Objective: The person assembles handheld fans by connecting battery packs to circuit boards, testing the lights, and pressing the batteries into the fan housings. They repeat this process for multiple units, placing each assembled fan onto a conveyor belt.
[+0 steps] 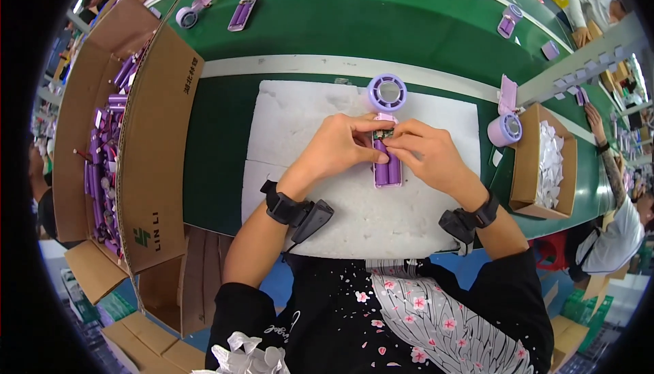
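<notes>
A light-purple handheld fan [387,92] lies on a white foam mat [320,221], its round head pointing away from me. Its handle is uncovered and shows purple battery cells [388,172] and a small green circuit board [385,133]. My left hand [339,144] grips the handle from the left, thumb on the cells and index finger across the upper end of the handle. From the right, my right hand [428,152] has its fingertips pinched together at the circuit board. Whatever is between them is too small to make out. Both wrists wear black straps with small devices.
At the left stands a tall cardboard box [160,149] filled with purple battery packs [102,169]. A smaller carton [545,200] at the right holds white pieces, with another opened fan [504,129] beside it. More fans lie on the green conveyor [381,16]; other people work around it.
</notes>
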`<action>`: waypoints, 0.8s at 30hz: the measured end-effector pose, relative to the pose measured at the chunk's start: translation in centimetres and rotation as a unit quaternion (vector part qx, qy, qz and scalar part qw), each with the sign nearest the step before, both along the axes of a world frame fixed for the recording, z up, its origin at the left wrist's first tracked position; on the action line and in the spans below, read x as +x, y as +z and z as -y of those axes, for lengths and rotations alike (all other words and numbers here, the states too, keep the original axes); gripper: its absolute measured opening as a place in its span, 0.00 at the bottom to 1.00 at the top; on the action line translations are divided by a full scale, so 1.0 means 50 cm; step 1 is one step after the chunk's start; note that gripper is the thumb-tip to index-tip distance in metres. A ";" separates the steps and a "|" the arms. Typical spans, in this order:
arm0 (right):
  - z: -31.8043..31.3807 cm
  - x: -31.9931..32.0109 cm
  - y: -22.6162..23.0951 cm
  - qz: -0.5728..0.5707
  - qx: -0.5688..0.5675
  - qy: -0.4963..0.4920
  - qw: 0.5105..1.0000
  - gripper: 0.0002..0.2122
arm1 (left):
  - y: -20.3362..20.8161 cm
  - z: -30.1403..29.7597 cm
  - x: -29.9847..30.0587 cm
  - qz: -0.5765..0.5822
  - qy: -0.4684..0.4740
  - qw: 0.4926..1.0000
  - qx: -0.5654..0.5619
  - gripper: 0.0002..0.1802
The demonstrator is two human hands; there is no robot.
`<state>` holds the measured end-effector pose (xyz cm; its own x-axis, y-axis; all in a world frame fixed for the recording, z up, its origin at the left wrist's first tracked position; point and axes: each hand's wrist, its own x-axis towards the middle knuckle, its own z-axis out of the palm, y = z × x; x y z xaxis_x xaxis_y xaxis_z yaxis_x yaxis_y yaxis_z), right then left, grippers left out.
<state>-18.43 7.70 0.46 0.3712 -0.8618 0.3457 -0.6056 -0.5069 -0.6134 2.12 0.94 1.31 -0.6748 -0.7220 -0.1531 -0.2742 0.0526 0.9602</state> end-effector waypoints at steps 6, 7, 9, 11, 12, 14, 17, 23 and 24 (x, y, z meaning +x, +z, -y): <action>-0.045 0.030 0.063 -0.138 -0.032 0.007 0.990 0.23 | -0.009 -0.003 0.002 -0.028 -0.008 0.999 -0.043 0.31; -0.050 0.034 0.067 -0.161 -0.055 0.004 0.985 0.25 | -0.010 -0.006 0.002 -0.023 -0.011 0.998 -0.056 0.31; -0.058 0.036 0.063 -0.170 -0.043 0.003 0.985 0.27 | -0.009 -0.010 -0.001 -0.038 -0.008 0.998 -0.058 0.31; -0.066 0.032 0.053 -0.176 -0.020 -0.022 0.984 0.31 | -0.006 -0.011 -0.010 -0.058 -0.025 0.996 -0.065 0.32; -0.060 0.028 0.048 -0.178 -0.020 -0.029 0.983 0.31 | -0.005 -0.010 -0.011 -0.060 -0.031 0.996 -0.066 0.32; -0.020 0.015 0.039 -0.155 -0.006 -0.057 0.986 0.29 | -0.003 -0.002 -0.007 -0.041 0.060 0.987 -0.144 0.30; 0.064 -0.013 0.022 -0.188 -0.097 -0.219 0.953 0.27 | -0.013 0.016 0.014 -0.029 0.121 0.972 -0.201 0.29; 0.063 -0.099 0.055 -0.198 -0.092 -0.350 0.911 0.26 | 0.007 0.072 0.079 0.035 0.229 0.952 -0.200 0.29; 0.053 -0.137 0.049 -0.240 -0.109 -0.393 0.881 0.26 | 0.025 0.081 0.087 0.057 0.247 0.947 -0.199 0.29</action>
